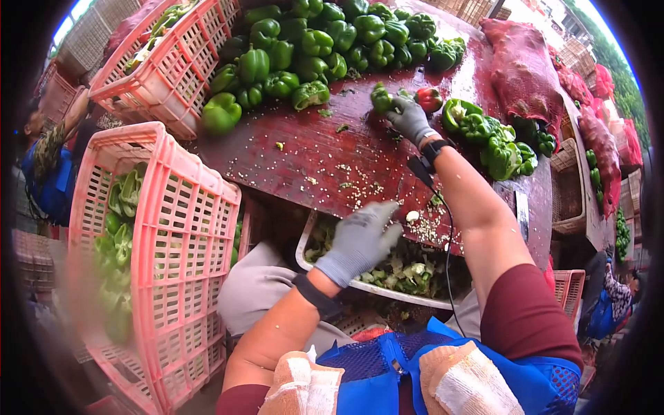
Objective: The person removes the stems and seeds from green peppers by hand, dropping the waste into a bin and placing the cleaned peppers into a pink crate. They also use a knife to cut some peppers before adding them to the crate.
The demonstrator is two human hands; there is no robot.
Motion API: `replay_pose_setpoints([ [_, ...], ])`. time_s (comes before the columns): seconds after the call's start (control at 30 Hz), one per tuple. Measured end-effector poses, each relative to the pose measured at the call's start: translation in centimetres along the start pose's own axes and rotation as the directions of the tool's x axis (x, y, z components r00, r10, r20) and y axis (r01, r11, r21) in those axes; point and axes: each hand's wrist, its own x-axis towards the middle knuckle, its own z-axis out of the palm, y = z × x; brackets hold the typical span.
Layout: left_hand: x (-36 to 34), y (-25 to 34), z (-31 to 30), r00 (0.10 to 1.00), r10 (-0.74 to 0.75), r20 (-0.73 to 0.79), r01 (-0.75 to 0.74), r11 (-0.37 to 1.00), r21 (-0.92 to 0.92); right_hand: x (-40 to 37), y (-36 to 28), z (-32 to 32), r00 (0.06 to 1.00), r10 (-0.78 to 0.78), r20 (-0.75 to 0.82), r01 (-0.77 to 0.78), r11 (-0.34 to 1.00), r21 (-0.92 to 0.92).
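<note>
Both of my hands wear grey gloves. My right hand reaches across the red table, its fingers closed around a small green bell pepper. Right beside those fingers lies a red bell pepper. My left hand is over the table's near edge, fingers apart and slightly blurred, with nothing visible in it. Below it, a white-rimmed tub holds pale cores and green scraps. Whole green bell peppers are heaped at the far side, and cut ones lie to the right of my right hand.
Pink crates with green pepper pieces stand at the left, one tilted. Seeds and bits litter the red table. A red mesh sack rests at the far right. Another person is at the left edge. A cable hangs from my right wrist.
</note>
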Motion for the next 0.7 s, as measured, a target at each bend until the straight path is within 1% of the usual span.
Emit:
replay_pose_setpoints([
  [0.03,0.4,-0.4,-0.5,0.989,0.033,-0.144,-0.035,0.999,-0.011,-1.6,-1.0,-1.0,0.991,-0.131,-0.001,0.130,0.977,0.169],
  [0.07,1.0,-0.7,-1.3,0.961,0.063,-0.269,-0.077,0.996,-0.040,-2.8,-0.6,-0.6,0.988,-0.114,0.099,0.070,0.926,0.372],
  [0.1,1.3,-0.4,-2.5,0.939,0.084,-0.333,-0.073,0.996,0.047,-4.7,-2.1,-1.8,0.974,-0.166,0.157,0.075,0.881,0.467],
  [0.13,1.4,0.0,-3.5,0.922,0.081,-0.379,-0.033,0.991,0.131,-6.9,-4.5,-4.2,0.953,-0.224,0.206,0.073,0.826,0.559],
  [0.2,1.4,0.4,-4.4,0.917,0.154,-0.367,-0.070,0.970,0.232,-10.9,-8.9,-8.2,0.899,-0.302,0.318,0.108,0.856,0.506],
  [0.23,1.1,0.3,-4.4,0.944,0.150,-0.293,-0.083,0.970,0.230,-12.2,-9.5,-9.2,0.841,-0.416,0.346,0.203,0.835,0.512],
  [0.27,0.9,-0.1,-4.0,0.965,0.145,-0.217,-0.094,0.969,0.227,-13.3,-10.3,-10.0,0.807,-0.455,0.376,0.179,0.795,0.579],
  [0.3,0.7,-0.1,-3.7,0.980,0.139,-0.141,-0.106,0.970,0.221,-14.3,-10.9,-10.4,0.805,-0.493,0.331,0.248,0.785,0.567],
  [0.33,0.5,0.2,-3.7,0.985,0.147,-0.090,-0.119,0.957,0.264,-15.3,-11.6,-10.9,0.800,-0.528,0.285,0.315,0.775,0.548],
  [0.37,0.3,0.6,-3.6,0.987,0.153,-0.038,-0.135,0.943,0.303,-16.4,-12.6,-11.6,0.834,-0.419,0.358,0.124,0.776,0.619],
  [0.4,0.3,1.0,-3.4,0.987,0.157,0.015,-0.153,0.928,0.340,-17.4,-13.0,-11.2,0.884,-0.382,0.271,0.138,0.765,0.629],
  [0.43,0.3,0.9,-2.7,0.980,0.196,-0.029,-0.174,0.920,0.350,-18.4,-13.3,-10.4,0.923,-0.338,0.182,0.151,0.756,0.637],
  [0.47,0.1,0.9,-2.5,0.986,0.161,-0.040,-0.143,0.947,0.289,-19.3,-13.4,-9.5,0.953,-0.288,0.092,0.164,0.748,0.644],
  [0.5,0.0,1.1,-2.3,0.991,0.125,-0.047,-0.111,0.968,0.224,-20.1,-13.6,-8.4,0.979,-0.200,0.033,0.114,0.678,0.726],
  [0.53,0.0,1.1,-2.0,0.995,0.086,-0.048,-0.078,0.985,0.155,-21.2,-15.2,-8.5,0.974,0.028,0.224,-0.217,0.384,0.897],
  [0.57,0.1,0.2,-1.0,0.977,0.171,-0.124,-0.166,0.985,0.052,-21.7,-16.1,-8.0,0.973,0.063,0.222,-0.229,0.357,0.906],
  [0.6,0.0,0.1,-0.1,0.939,0.259,-0.225,-0.256,0.966,0.042,-22.4,-16.7,-7.4,0.968,0.110,0.226,-0.250,0.328,0.911],
  [0.63,-0.5,0.5,0.3,0.960,0.185,-0.212,-0.182,0.983,0.036,-23.1,-17.2,-6.6,0.951,0.145,0.274,-0.301,0.221,0.928],
  [0.67,-0.8,0.7,0.5,0.973,0.116,-0.200,-0.111,0.993,0.034,-23.2,-17.6,-6.7,0.937,0.183,0.297,-0.331,0.195,0.923],
  [0.7,-1.0,0.2,0.8,0.993,0.048,-0.108,-0.046,0.999,0.021,-23.2,-17.6,-6.4,0.926,0.202,0.319,-0.349,0.133,0.928],
])
